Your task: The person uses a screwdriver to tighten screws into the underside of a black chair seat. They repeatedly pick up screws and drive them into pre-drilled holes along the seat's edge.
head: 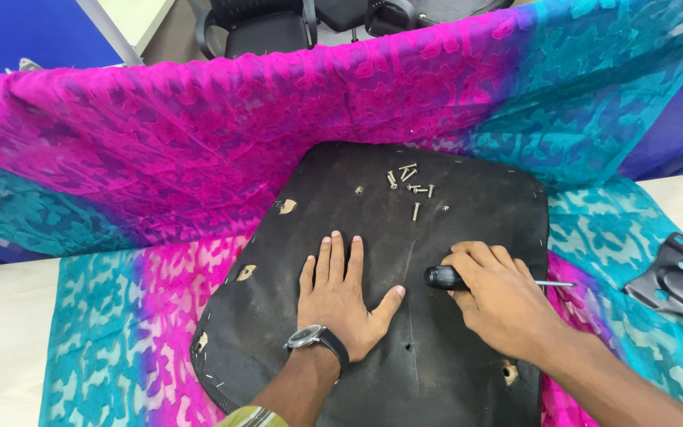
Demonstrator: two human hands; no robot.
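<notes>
**Hands on an upturned seat base**

The left hand (340,296), wristwatched, lies flat and open on the dusty black seat base (428,372), which rests on pink-and-teal cloth (120,316). The right hand (499,296) grips a black-handled screwdriver (444,277). Loose screws (409,183) sit near the far edge.

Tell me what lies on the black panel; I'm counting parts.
On the panel: loose screws, flat left hand, right hand gripping a screwdriver. Anything beneath the hands is hidden.
</notes>
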